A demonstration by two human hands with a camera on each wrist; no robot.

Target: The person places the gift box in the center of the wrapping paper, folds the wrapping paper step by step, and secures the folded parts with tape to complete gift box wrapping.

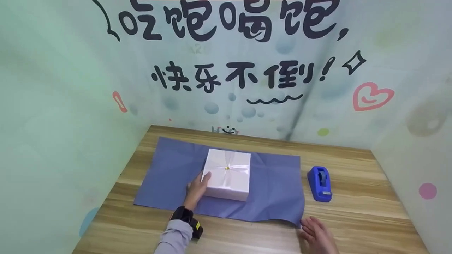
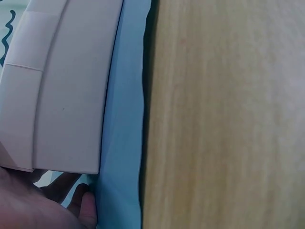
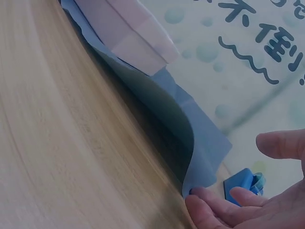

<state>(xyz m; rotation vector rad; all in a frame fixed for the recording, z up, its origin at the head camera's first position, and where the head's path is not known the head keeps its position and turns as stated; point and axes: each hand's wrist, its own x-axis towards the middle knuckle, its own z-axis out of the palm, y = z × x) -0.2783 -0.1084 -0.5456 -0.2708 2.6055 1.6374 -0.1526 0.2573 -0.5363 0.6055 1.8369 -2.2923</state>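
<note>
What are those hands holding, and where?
The left hand holds the white, ribboned square box by its left edge. The right hand only touches a corner of the thin blue rectangular sheet.

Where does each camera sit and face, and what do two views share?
Head: head-worn, facing forward and down at white box, blue sheet, tape dispenser; left hand, right hand show.
Left wrist: on that wrist, facing the box's side and wooden table; left hand partly shows.
Right wrist: on that wrist, facing along the sheet toward the backdrop; right hand shows.
Head and right wrist share the dispenser.
</note>
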